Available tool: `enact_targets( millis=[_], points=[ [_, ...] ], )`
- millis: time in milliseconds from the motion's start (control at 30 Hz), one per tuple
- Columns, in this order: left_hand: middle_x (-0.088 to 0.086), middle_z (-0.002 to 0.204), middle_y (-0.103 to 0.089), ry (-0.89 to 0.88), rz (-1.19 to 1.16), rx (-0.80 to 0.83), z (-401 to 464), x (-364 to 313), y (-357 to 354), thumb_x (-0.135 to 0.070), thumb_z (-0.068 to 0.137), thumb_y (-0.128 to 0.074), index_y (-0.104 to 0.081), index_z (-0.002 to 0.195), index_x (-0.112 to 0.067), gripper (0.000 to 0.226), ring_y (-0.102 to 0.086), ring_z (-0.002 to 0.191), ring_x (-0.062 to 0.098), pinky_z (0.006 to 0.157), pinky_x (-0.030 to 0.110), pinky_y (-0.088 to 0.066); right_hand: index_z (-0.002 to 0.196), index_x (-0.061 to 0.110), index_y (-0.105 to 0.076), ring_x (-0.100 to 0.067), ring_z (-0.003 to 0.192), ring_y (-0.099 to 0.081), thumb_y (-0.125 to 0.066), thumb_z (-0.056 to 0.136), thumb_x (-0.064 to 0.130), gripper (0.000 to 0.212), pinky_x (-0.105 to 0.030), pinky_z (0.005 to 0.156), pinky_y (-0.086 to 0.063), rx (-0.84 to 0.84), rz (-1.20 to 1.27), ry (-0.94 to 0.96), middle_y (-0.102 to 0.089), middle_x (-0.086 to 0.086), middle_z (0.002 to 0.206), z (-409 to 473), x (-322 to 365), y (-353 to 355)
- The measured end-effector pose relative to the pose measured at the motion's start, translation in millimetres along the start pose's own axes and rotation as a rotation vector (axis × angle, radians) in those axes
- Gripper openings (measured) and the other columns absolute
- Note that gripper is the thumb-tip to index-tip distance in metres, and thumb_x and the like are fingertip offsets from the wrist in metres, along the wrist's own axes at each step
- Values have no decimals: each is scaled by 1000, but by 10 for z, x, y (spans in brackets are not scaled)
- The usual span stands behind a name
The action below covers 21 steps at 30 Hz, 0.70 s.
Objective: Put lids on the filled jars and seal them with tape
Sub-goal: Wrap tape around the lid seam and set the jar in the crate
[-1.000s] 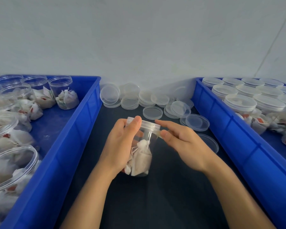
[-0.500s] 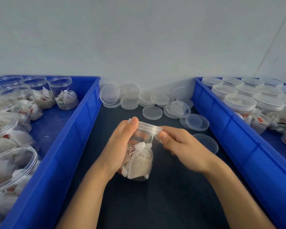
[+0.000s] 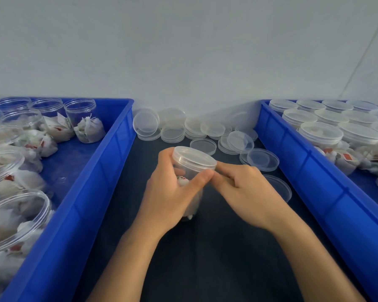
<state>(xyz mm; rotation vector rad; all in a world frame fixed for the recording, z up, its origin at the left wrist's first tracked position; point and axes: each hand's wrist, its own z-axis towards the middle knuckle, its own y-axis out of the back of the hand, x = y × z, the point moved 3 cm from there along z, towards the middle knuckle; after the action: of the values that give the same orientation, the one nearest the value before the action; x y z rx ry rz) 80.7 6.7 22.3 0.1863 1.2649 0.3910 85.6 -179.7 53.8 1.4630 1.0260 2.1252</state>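
The clear jar (image 3: 189, 171), stuffed with white sachets and already wearing its lid (image 3: 193, 156), sits mid-desk, tipped slightly toward 11 o'clock. The left hand (image 3: 168, 192) wraps round the jar's body, thumb up under the lid's edge. The right hand (image 3: 247, 190) comes in from 3 o'clock, fingertips (image 3: 218, 171) pinching at the lid rim; whether tape is between them cannot be told. Spare lids (image 3: 196, 131) are scattered at 12 o'clock on the dark desk (image 3: 205, 258). The blue bin (image 3: 74, 203) at 9 o'clock holds open jars; the bin (image 3: 336, 192) at 3 o'clock holds lidded ones.
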Motion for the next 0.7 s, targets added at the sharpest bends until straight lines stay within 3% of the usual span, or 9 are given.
enact_targets(
  millis=[100,167,267,467,700],
  points=[
    [-25,118,-70,22,-140,-10,13,26,60,-76,77,-68,-57,125,-37,63,-68,110,-2,84,18,-54,127,60,-60,-21,69,-55,-43,111,37,33,-50,71,-50,36,62,32,-60,-5,74,-30,29,20],
    [-21,115,-72,57,-207,-16,19,49,100,-75,78,-68,-61,122,-33,61,-71,106,1,84,22,-54,125,65,-58,-19,71,-57,-43,111,34,37,-45,68,-50,10,44,36,-63,-4,78,-43,35,20],
    [-15,110,-74,90,-234,-13,38,75,114,-77,76,-65,-64,118,-30,63,-73,102,5,82,24,-54,134,50,-59,-14,71,-59,-43,110,38,31,-33,66,-45,-31,-20,8,-64,4,77,-34,18,-5],
    [-11,105,-75,110,-262,26,49,91,84,-77,77,-62,-67,115,-25,64,-74,96,6,74,14,-54,130,41,-62,-12,85,-66,-43,109,46,29,-46,84,-55,-34,-46,-46,-72,7,87,-29,-1,22],
    [-3,106,-76,145,-266,77,62,127,97,-76,80,-62,-69,113,-25,62,-76,97,14,80,30,-57,114,41,-65,-11,71,-59,-49,104,52,22,-37,68,-49,-42,48,-70,-66,4,79,-10,-69,25]
  ],
)
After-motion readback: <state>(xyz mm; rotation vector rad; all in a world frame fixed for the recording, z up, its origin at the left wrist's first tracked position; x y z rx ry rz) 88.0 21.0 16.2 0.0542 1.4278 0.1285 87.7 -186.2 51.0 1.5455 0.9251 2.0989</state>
